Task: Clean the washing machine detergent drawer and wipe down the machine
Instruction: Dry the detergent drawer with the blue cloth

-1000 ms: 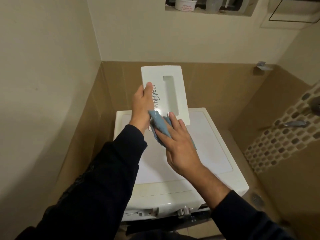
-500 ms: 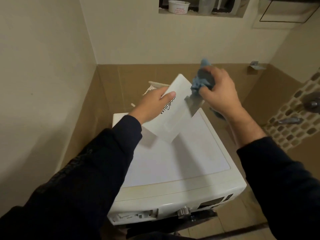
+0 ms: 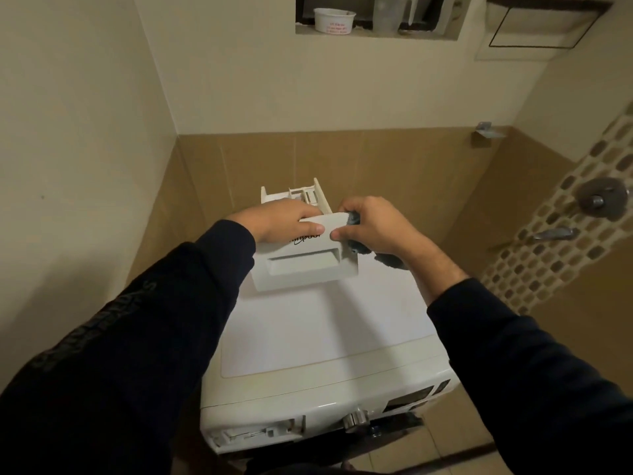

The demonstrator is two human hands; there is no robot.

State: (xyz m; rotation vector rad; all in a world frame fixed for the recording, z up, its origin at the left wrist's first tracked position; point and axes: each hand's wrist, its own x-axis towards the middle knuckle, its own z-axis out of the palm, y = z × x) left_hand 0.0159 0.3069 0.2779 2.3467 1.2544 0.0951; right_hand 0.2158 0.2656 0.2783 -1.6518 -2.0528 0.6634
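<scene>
The white detergent drawer [image 3: 305,265] is held level above the back of the white washing machine [image 3: 325,337], its front panel with the handle recess facing me and its compartments pointing toward the wall. My left hand [image 3: 287,221] grips the top edge of the front panel on the left. My right hand [image 3: 373,228] grips the panel's right end with a blue cloth [image 3: 359,248] bunched in its palm; most of the cloth is hidden by the fingers. The empty drawer slot [image 3: 257,435] shows on the machine's front at lower left.
The machine stands in a corner with walls close at the left and behind. A control knob [image 3: 356,418] sits on its front. A wall niche [image 3: 376,15] above holds a white tub and plastic containers. Shower valve and tap [image 3: 599,200] are on the tiled wall at right.
The drawer has turned from upright to level, front panel toward me. My right hand with the cloth came down from the drawer's upper edge to grip its right end.
</scene>
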